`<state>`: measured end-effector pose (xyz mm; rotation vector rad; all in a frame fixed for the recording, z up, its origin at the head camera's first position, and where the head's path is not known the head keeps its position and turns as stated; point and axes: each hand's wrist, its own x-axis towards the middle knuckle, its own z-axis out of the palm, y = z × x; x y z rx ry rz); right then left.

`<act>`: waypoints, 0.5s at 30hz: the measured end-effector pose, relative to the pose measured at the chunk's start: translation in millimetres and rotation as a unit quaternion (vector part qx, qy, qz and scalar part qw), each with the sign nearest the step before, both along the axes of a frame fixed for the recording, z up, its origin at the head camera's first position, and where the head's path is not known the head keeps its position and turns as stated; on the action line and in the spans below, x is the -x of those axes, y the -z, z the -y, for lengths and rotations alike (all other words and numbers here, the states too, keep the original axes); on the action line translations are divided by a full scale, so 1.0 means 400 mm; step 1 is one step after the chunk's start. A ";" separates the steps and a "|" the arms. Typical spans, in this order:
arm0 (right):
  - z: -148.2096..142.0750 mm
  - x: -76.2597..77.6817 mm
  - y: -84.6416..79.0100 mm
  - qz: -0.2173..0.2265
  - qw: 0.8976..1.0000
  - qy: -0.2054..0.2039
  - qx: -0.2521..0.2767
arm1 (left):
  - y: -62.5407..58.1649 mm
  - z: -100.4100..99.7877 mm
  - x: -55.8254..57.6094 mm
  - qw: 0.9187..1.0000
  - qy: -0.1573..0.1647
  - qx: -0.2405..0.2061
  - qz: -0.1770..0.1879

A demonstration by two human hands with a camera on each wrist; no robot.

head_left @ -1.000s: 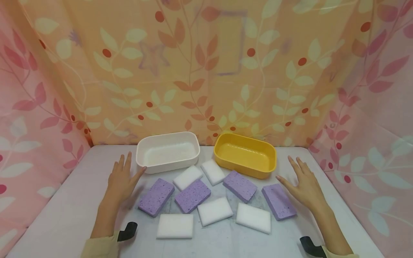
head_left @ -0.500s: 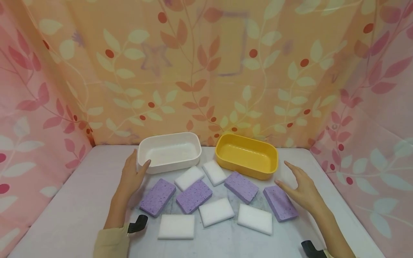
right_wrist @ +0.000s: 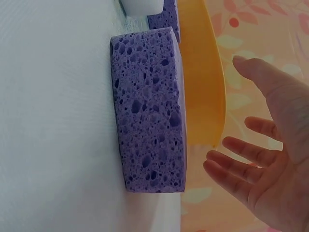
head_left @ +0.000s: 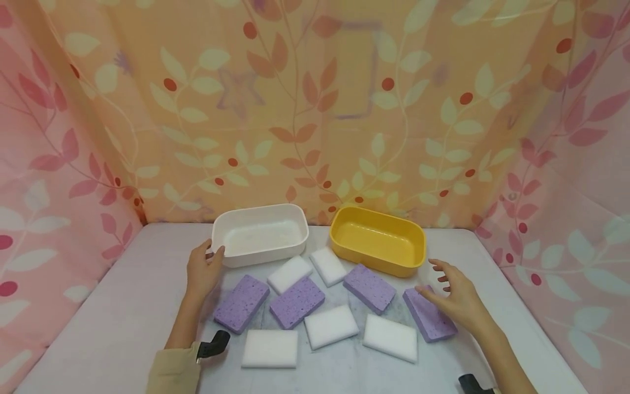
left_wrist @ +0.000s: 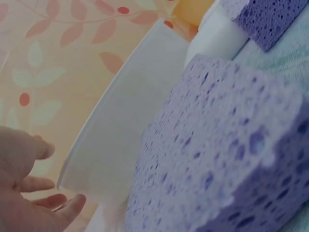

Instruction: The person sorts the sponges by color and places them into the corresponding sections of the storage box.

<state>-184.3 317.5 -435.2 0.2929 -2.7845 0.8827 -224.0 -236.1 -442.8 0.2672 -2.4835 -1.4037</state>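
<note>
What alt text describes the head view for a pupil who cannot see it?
A person's left hand is beside a white tray, the right hand near the rightmost of four purple sponges. Five white sponges lie among them, and a yellow tray stands behind, on the right.

4 purple sponges (head_left: 241, 304), 2 tubs (head_left: 266, 255)
</note>
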 end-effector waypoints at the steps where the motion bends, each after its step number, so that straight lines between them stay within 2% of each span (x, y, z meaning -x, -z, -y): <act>1: 0.001 0.000 0.001 0.000 1.000 -0.002 0.003 | 0.004 0.001 0.004 1.000 -0.010 -0.004 0.003; 5: 0.003 0.001 0.009 0.009 1.000 -0.014 0.009 | 0.014 0.007 0.014 0.998 -0.042 -0.046 0.008; 10: 0.001 0.002 0.018 0.027 0.999 -0.027 0.006 | 0.016 0.005 0.011 0.990 -0.057 -0.127 0.005; 13: -0.002 0.000 0.022 0.034 0.999 -0.030 -0.002 | 0.017 -0.001 0.012 0.979 -0.062 -0.193 0.001; 15: -0.004 -0.001 0.025 0.036 0.999 -0.028 -0.008 | 0.019 -0.004 0.014 0.968 -0.061 -0.245 -0.002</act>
